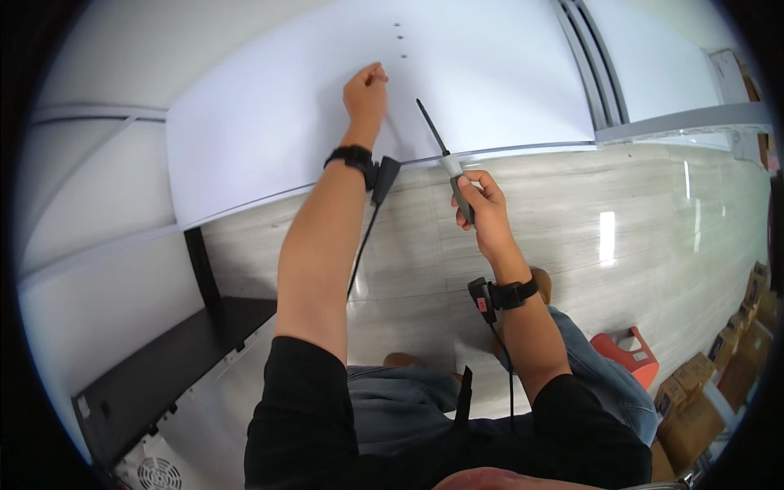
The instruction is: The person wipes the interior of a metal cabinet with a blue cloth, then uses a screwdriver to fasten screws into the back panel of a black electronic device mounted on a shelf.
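Observation:
My right hand [487, 211] is wrapped round the grey handle of a screwdriver [452, 169]. Its dark shaft points up and left, the tip just over the white tabletop [506, 98]. My left hand [367, 91] is over the same tabletop with thumb and fingers pinched together. Whatever may be between those fingers is too small or hidden to name. Just beyond the left hand, three small dark screw-like pieces [400, 37] sit in a short row on the white surface.
A dark panel [175, 371] stands low at the left. Grey metal rails [590, 65] run along the tabletop's right side. On the glossy tiled floor [563, 212] are a red stool-like object [629, 357] and several cardboard boxes [694, 408] at the right. Cables hang from both wrist straps.

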The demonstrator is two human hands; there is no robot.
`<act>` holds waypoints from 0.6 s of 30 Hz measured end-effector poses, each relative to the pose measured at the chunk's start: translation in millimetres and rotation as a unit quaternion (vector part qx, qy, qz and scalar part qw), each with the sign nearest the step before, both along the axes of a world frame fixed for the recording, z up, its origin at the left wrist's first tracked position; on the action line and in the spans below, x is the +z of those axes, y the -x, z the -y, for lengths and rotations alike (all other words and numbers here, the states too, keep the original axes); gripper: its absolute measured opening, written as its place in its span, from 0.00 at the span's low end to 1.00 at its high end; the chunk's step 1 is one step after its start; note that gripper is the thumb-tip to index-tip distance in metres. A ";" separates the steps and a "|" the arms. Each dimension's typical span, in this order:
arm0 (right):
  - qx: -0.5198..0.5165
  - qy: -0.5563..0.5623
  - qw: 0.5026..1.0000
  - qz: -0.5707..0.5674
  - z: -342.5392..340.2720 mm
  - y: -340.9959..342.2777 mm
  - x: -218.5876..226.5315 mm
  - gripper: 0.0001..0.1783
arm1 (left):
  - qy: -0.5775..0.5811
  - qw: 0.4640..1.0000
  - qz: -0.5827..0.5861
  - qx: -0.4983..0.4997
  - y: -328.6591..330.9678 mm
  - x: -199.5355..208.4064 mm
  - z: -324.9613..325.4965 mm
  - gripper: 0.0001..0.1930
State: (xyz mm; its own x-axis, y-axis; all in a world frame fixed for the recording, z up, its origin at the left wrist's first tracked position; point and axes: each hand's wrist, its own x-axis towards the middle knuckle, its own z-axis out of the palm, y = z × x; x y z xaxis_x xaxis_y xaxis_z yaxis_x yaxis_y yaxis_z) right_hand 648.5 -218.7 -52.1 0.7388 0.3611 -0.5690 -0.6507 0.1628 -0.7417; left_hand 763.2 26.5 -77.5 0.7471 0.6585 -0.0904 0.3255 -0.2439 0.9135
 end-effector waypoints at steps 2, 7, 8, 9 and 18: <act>0.047 -0.017 0.999 0.002 -12.4 2.5 11.9 0.13 | 0.136 0.990 0.027 0.028 40.8 15.0 -1.8 0.14; 0.173 -0.094 0.980 0.021 -56.5 39.0 39.8 0.12 | 0.270 0.959 0.066 0.053 170.9 74.3 -13.1 0.18; 0.203 -0.085 0.975 0.029 -62.3 52.7 45.7 0.12 | 0.243 0.965 0.062 0.070 195.9 83.5 -15.4 0.18; 0.230 -0.082 0.969 0.039 -69.7 66.1 48.3 0.13 | 0.213 0.972 0.057 0.085 216.9 94.3 -16.4 0.19; 0.485 -0.182 0.855 -0.002 -87.9 129.9 75.3 0.18 | 0.164 0.925 0.125 0.319 367.9 154.9 -0.3 0.17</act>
